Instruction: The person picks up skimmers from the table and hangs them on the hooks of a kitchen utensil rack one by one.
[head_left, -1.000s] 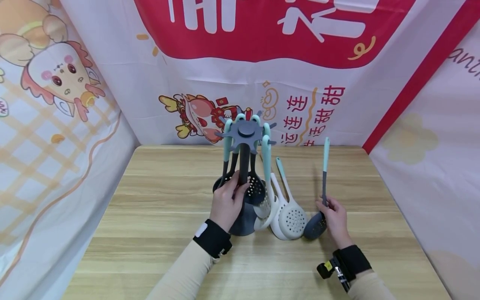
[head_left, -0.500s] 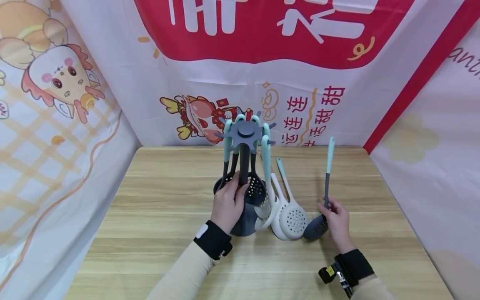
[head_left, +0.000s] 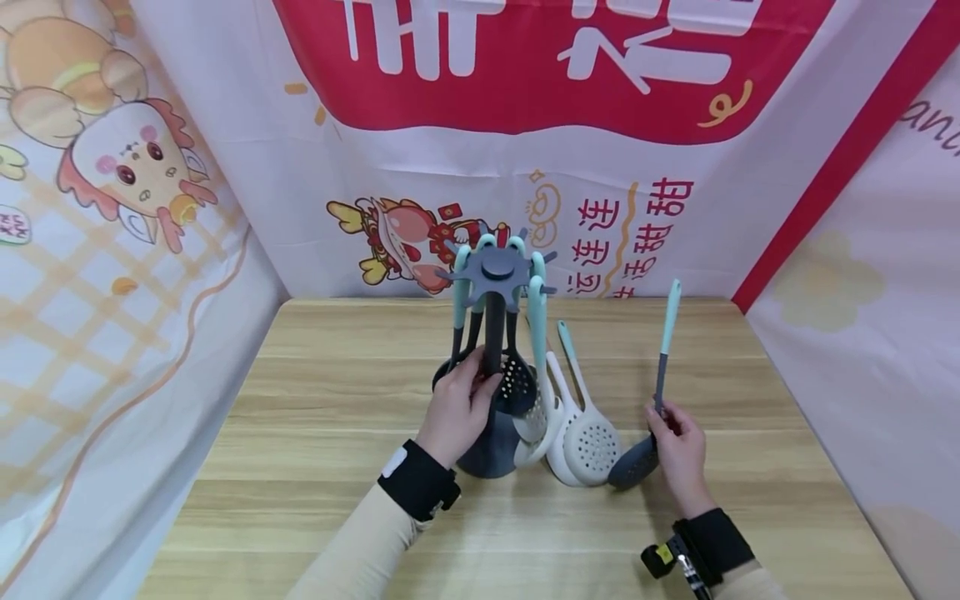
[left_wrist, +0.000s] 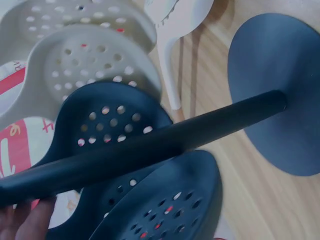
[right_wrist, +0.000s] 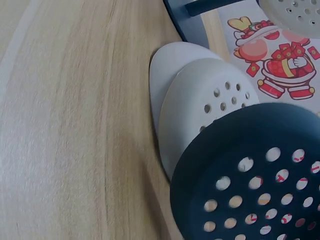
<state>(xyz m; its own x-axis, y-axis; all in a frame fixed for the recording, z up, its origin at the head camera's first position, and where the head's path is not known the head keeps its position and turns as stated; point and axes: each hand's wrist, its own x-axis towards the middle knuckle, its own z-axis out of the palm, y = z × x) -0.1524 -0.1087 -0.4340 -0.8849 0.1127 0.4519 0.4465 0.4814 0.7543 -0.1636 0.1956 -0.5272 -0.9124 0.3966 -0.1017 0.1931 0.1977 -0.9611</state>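
Observation:
My left hand (head_left: 459, 412) grips the black pole (head_left: 493, 329) of a dark utensil stand, whose round base (left_wrist: 275, 55) rests on the table. Mint-handled utensils hang from its hooked top (head_left: 495, 271), among them a dark skimmer (head_left: 519, 385) and pale perforated ones (left_wrist: 37, 80). Over on the right, my right hand (head_left: 681, 454) holds another dark skimmer (head_left: 670, 321) low on its shaft, the mint handle pointing up. In the right wrist view, that skimmer's perforated head (right_wrist: 215, 155) overlaps a pale skimmer (right_wrist: 185, 110); the right hand is out of that view.
Between the stand and my right hand, a pale skimmer (head_left: 592, 446) lies against a white utensil (head_left: 555, 457) on the wooden table (head_left: 300, 500). A printed cloth backdrop (head_left: 450, 158) rises behind the table's far edge, with more cloth at both sides.
My right hand has moved slightly right and nearer the body, and the skimmer's handle leans more to the right. The left hand keeps its hold on the pole. The head view has shifted a little.

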